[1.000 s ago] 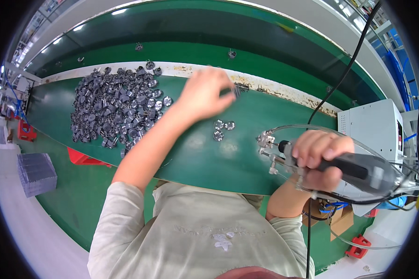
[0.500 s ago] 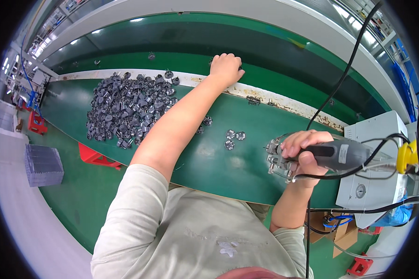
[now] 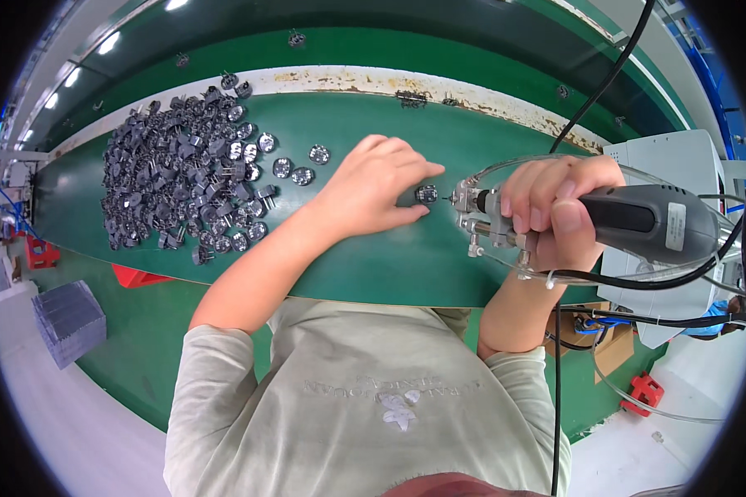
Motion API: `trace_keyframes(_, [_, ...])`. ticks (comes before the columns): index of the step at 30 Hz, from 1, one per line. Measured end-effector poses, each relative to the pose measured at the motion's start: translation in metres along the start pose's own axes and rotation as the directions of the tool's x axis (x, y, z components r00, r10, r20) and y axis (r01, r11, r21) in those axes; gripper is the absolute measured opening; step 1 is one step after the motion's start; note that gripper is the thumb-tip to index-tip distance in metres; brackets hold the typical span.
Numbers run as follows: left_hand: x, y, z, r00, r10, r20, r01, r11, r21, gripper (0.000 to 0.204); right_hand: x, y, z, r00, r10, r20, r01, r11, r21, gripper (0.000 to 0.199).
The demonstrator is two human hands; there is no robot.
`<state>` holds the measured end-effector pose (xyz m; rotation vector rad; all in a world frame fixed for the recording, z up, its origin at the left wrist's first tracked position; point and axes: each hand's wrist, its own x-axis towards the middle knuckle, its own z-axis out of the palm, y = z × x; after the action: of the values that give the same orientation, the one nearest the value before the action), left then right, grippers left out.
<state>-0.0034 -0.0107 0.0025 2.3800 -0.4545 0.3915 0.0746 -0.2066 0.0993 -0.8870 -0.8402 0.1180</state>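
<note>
My left hand (image 3: 380, 184) hovers over or rests on the green table, its thumb and forefinger spread apart. In the gap between those fingertips stands a small dark round part (image 3: 426, 194) with a pale-spotted face; the thumb tip lies close by it, and whether it touches I cannot tell. My right hand (image 3: 555, 203) is wrapped round a grey and black handheld power tool (image 3: 651, 222), whose metal nozzle end (image 3: 464, 199) points left at the part from a short gap. To the left, a big heap of dark pronged parts (image 3: 182, 170) covers the table.
A few round parts (image 3: 302, 176) lie loose beside the heap. Along the back runs a worn white rail (image 3: 340, 79), with a green belt (image 3: 373, 50) carrying scattered parts beyond it. A pale box-shaped machine (image 3: 680, 166) stands at right. Black cables (image 3: 613, 79) hang around the tool.
My left hand has come back from over the rail to the table in front of the tool, where a part now sits at the nozzle. The view has shifted.
</note>
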Motion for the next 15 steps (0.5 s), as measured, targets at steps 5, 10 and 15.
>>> trace_keyframes(5, [-0.001, -0.011, -0.003, 0.998, 0.005, 0.068, -0.005, 1.0, -0.013, 0.034, 0.003, 0.007, 0.0, 0.998, 0.001, 0.058, 0.002, 0.999, -0.043, 0.025])
trace_keyframes(10, [-0.003, -0.011, -0.001, 0.998, -0.003, 0.065, 0.004, 1.0, -0.019, 0.028, 0.003, 0.012, 0.0, 0.996, 0.008, 0.087, -0.004, 0.999, -0.052, 0.024])
trace_keyframes(15, [-0.003, -0.012, -0.001, 0.998, 0.006, 0.064, -0.005, 1.0, -0.009, 0.028, 0.003, 0.015, 0.0, 0.995, 0.008, 0.099, -0.001, 0.998, -0.07, 0.025])
